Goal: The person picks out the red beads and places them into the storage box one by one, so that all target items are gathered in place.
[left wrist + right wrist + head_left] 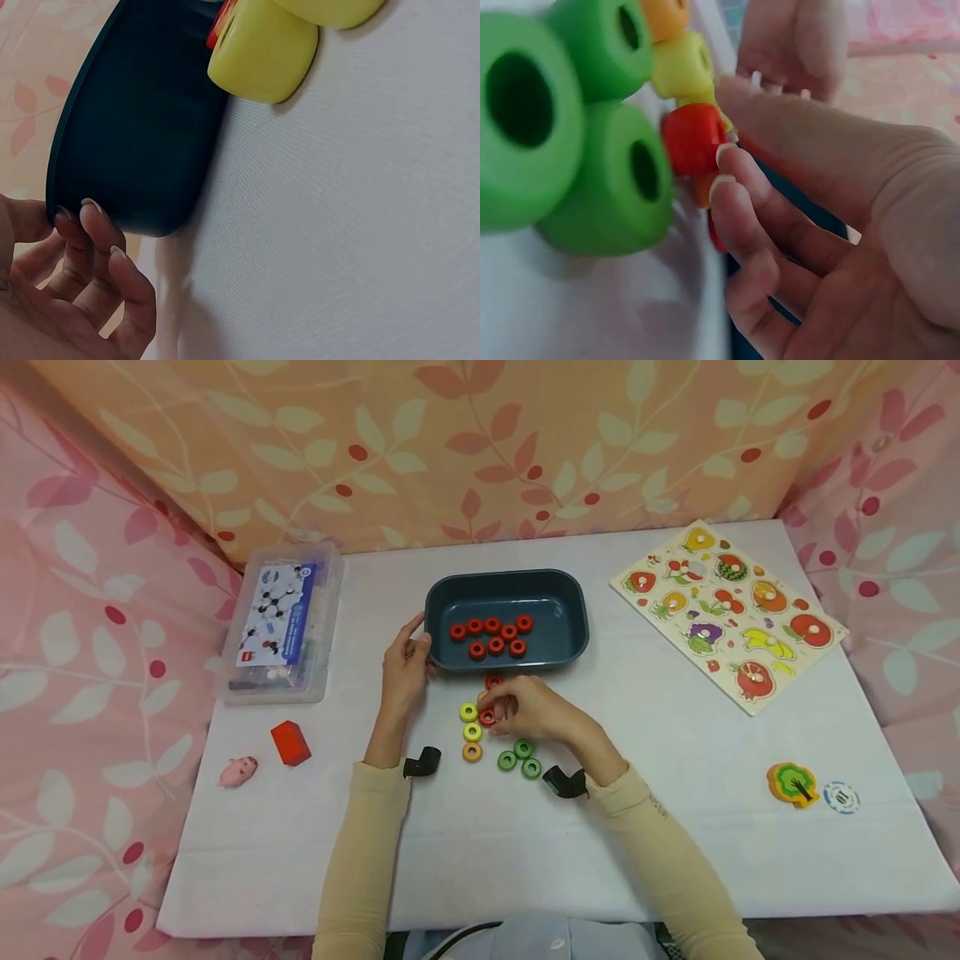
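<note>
My left hand (406, 670) holds the left end of a dark blue tray (510, 665), its fingers against the outer wall and rim. Several red rings (496, 645) lie inside the tray. In front of it, my right hand (536, 708) reaches down over a small group of rings. Seen from the right wrist, its fingertips touch a red ring (695, 139), and a gap shows between thumb and forefinger. Beside it are yellow rings (472, 732) and an orange ring (472, 752). Three green rings (523, 748) sit nearer the body. Another red ring (492, 682) is by the tray's front wall.
A clear plastic case (281, 618) with a printed label stands at the back left. Near it lie a red block (290, 743) and a pink pig head (238, 772). A fruit puzzle board (731, 614) is at the right, with a tree toy (792, 784) and round chip (842, 797) nearer.
</note>
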`<state>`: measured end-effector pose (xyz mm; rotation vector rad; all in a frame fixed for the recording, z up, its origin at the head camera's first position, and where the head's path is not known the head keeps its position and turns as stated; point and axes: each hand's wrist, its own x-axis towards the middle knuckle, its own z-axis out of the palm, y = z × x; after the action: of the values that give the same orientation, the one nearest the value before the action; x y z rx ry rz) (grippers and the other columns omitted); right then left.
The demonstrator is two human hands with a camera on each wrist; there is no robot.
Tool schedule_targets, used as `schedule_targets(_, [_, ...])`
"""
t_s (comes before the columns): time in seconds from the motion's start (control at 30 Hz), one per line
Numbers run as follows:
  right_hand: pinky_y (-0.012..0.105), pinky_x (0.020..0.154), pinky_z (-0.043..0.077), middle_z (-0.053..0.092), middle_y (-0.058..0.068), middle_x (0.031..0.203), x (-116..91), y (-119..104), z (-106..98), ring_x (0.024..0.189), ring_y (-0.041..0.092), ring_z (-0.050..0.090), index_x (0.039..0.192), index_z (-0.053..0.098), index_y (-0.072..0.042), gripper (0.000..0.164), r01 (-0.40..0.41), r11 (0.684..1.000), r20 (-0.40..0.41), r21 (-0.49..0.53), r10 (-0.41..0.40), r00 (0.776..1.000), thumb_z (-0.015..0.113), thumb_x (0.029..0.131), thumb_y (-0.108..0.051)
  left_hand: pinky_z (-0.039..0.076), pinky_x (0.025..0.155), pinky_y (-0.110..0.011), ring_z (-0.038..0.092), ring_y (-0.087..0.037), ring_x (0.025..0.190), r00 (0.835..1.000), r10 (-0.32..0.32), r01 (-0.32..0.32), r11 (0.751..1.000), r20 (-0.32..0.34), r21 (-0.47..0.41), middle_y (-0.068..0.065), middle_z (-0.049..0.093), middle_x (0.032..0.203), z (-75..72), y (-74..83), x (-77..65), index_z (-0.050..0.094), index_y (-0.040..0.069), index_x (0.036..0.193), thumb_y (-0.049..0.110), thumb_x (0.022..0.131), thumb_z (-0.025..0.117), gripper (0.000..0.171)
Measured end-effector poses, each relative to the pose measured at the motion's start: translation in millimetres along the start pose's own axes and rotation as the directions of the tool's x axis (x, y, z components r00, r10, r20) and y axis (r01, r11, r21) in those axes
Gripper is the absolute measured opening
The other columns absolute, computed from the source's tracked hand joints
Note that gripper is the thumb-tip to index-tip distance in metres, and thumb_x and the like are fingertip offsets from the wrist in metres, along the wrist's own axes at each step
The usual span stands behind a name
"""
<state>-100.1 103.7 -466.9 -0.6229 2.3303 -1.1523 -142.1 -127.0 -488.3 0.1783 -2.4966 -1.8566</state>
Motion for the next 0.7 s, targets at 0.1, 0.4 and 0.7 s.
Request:
schedule_targets(0.1, [0.028,0.061,0.046,0.063,-0.001,0.078,0.1,3.4,2.8,0.068,0.015,0.056,0.111,0.077,-0.014,0.035,-0.007,1.0,-0.021,-0.011,0.007,1.0,0.085,0.078,-0.006,0.045,0.058,-0.025,0.06,-0.036,0.07,1.0,-0.003,0.003,1.0,0.0,-0.004,-0.008,0.057,0.081,0.3,0.3,-0.1,0.051,0.031,0.147,0.029,0.105,0.052,0.041])
schedule_targets(0.4, [0.028,0.066,0.047,0.061,0.001,0.077,1.7,9.2,9.2,0.072,0.014,0.056,0.104,0.075,-0.012,0.033,0.012,0.999,-0.029,-0.035,-0.013,0.999,0.087,0.074,-0.007,0.045,0.059,-0.025,0.06,-0.037,0.071,1.0,-0.002,0.002,1.0,0.004,-0.001,-0.007,0.057,0.082,0.3,0.1,0.2,0.051,0.03,0.147,0.029,0.105,0.053,0.042])
schedule_targets(0.7, [0.03,0.073,0.052,0.065,-0.003,0.097,-6.5,0.9,-6.6,0.084,0.016,0.06,0.104,0.072,-0.017,0.027,0.043,0.999,0.015,-0.004,-0.043,0.999,0.082,0.08,-0.011,0.045,0.06,-0.025,0.06,-0.037,0.071,1.0,-0.007,0.007,1.0,0.005,0.001,-0.007,0.057,0.083,0.0,0.8,-0.6,0.051,0.029,0.147,0.029,0.105,0.052,0.042])
